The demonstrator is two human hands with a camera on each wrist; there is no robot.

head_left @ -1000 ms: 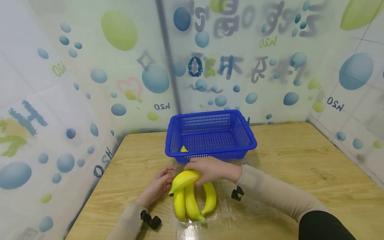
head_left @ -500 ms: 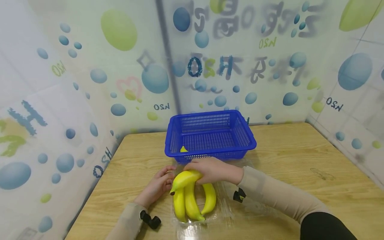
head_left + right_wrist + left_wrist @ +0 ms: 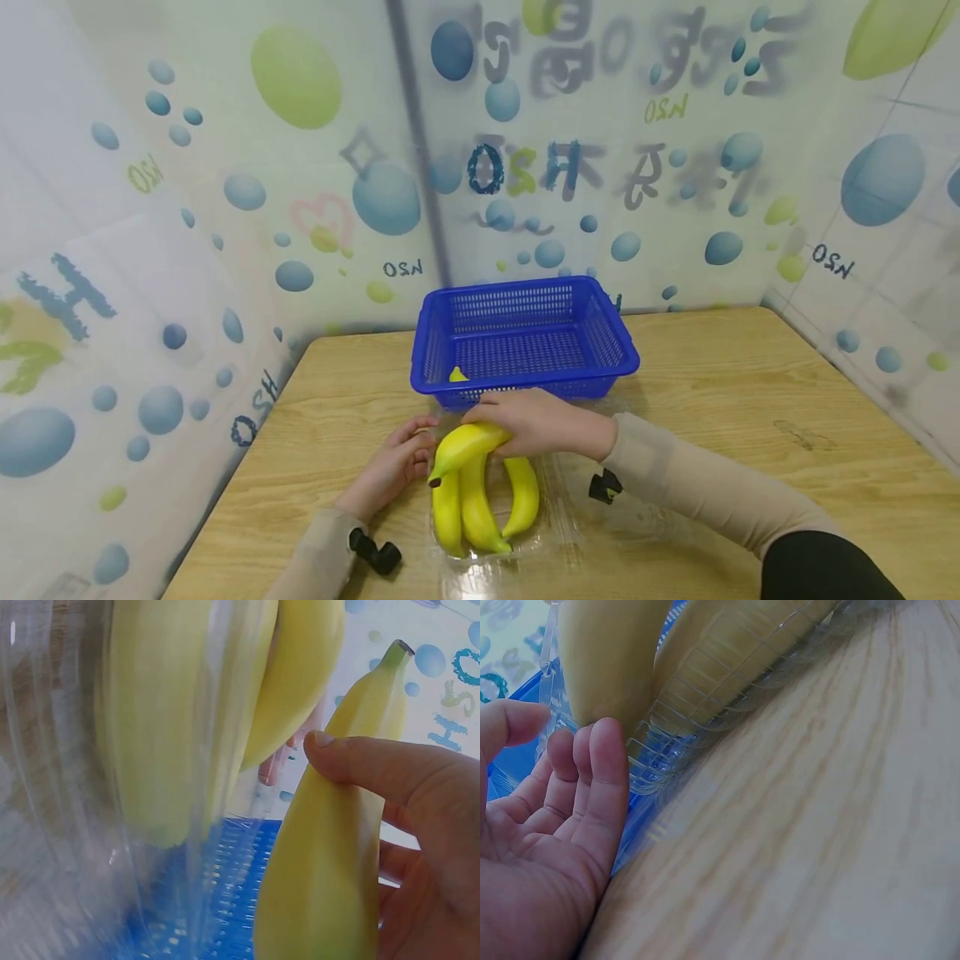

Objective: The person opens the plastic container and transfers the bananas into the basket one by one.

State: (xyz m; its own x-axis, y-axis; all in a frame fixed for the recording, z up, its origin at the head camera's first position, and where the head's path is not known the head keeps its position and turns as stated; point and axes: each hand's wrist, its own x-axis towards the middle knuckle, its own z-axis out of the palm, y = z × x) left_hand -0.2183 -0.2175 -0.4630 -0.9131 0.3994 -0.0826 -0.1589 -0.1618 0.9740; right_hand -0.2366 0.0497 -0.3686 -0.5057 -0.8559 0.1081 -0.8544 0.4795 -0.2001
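In the head view, my right hand (image 3: 536, 423) grips a yellow banana (image 3: 461, 452) above a clear plastic box (image 3: 551, 521). Thumb on one side and fingers on the other hold this banana (image 3: 322, 862) in the right wrist view. Several more bananas lie in the box, among them a curved banana (image 3: 523, 497) on its right side. My left hand (image 3: 395, 462) is beside the box's left edge. Its fingers (image 3: 609, 761) are loosely bent at the box's corner in the left wrist view, with the thumb apart; whether they touch the plastic I cannot tell.
A blue perforated basket (image 3: 525, 380) stands behind the box on the wooden table (image 3: 360, 375). The tip of a banana (image 3: 457, 375) shows inside its front left corner. A patterned curtain (image 3: 510, 192) rises behind the table.
My right hand has shifted slightly to the right and up with the banana. The left hand stays in place beside the box.
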